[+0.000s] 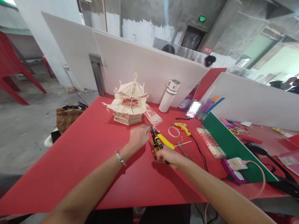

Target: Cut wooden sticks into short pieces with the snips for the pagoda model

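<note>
My right hand [167, 155] is wrapped round the black-and-yellow handles of a pair of pliers [158, 142], whose jaws point away from me. Close beside the jaws, my left hand [139, 137] is closed in a pinch; whatever lies between its fingertips is too small to make out. A pagoda model [130, 107] built of pale wooden sticks stands just beyond my left hand. To the right of the pliers is a yellow-handled tool [165, 141], partly hidden by them. A thin wooden stick [183, 144] lies near my right hand.
Packs of sticks [154, 115] lie behind the model and at right [211, 143]. A yellow glue gun [183, 128], its black cord trailing forward, rests near a clear ring [174, 131]. A white bottle [169, 96] stands by the partition. A green board [230, 147] edges the right side.
</note>
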Demonstrator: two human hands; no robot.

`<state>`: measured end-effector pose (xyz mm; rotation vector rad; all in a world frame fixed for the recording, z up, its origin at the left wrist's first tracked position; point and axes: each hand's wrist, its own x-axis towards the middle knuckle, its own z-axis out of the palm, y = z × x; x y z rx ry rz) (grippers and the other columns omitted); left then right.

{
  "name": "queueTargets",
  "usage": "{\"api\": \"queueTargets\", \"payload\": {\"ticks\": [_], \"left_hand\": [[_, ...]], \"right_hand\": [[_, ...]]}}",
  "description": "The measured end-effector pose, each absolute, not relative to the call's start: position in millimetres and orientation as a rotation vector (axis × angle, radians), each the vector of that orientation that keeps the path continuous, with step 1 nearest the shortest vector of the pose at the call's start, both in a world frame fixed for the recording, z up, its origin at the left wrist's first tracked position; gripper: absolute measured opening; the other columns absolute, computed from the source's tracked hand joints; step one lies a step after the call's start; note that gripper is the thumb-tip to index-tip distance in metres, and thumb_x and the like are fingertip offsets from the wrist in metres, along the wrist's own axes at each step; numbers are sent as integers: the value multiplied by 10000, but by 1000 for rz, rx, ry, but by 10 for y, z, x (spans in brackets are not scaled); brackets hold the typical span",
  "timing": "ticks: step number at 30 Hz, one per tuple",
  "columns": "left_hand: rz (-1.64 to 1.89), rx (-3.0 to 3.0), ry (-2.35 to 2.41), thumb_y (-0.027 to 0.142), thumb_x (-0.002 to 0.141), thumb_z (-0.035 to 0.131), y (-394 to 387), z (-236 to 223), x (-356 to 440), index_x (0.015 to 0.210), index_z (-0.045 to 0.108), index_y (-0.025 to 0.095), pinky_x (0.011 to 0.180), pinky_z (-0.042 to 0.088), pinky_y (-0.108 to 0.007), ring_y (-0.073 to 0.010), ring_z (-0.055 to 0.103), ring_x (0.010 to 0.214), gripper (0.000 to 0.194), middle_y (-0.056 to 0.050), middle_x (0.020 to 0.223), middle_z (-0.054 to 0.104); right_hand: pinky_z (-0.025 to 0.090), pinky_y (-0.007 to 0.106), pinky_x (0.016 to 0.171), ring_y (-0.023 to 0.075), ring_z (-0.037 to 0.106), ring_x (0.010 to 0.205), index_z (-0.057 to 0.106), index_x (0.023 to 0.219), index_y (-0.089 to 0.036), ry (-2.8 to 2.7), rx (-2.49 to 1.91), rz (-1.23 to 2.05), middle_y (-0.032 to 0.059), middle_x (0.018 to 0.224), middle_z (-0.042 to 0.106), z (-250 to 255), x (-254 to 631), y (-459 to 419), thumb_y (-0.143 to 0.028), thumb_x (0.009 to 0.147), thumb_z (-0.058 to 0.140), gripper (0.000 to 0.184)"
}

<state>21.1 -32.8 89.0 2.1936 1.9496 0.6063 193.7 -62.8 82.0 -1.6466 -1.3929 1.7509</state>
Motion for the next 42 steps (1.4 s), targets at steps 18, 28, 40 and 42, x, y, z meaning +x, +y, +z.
{"api": "queueTargets", "payload": {"ticks": [18, 28, 40, 42], "left_hand": [[738, 2055, 1870, 335, 944, 434, -262, 874, 140, 768, 688, 215, 600, 286, -286, -183, 620, 762, 331, -59, 847, 741], [790, 1992, 1842, 360, 925, 443, -297, 870, 98, 721, 672, 214, 575, 263, -285, -169, 559, 656, 340, -46, 745, 697], [786, 2000, 1836, 336, 909, 461, -327, 875, 57, 721, 664, 220, 568, 247, -282, -161, 552, 647, 301, -34, 745, 696], [774, 2003, 1849, 330, 913, 456, -338, 878, 67, 715, 659, 216, 567, 244, -284, -161, 552, 645, 306, -37, 744, 696]], "right_hand": [[387, 233, 532, 128, 456, 598, 518, 693, -213, -1308, -1714, 1799, -43, 596, 492, 841, 1918, -628, -88, 431, 531, 291], [321, 244, 510, 116, 408, 544, 497, 645, -211, -1453, -1747, 1720, -59, 540, 444, 911, 1870, -668, -83, 446, 528, 239], [341, 240, 523, 127, 471, 587, 537, 687, -193, -1466, -1722, 1710, -29, 614, 522, 835, 1903, -631, -96, 432, 518, 273], [345, 243, 531, 134, 489, 597, 540, 692, -193, -1510, -1704, 1700, -23, 614, 537, 807, 1912, -608, -114, 445, 533, 260]]}}
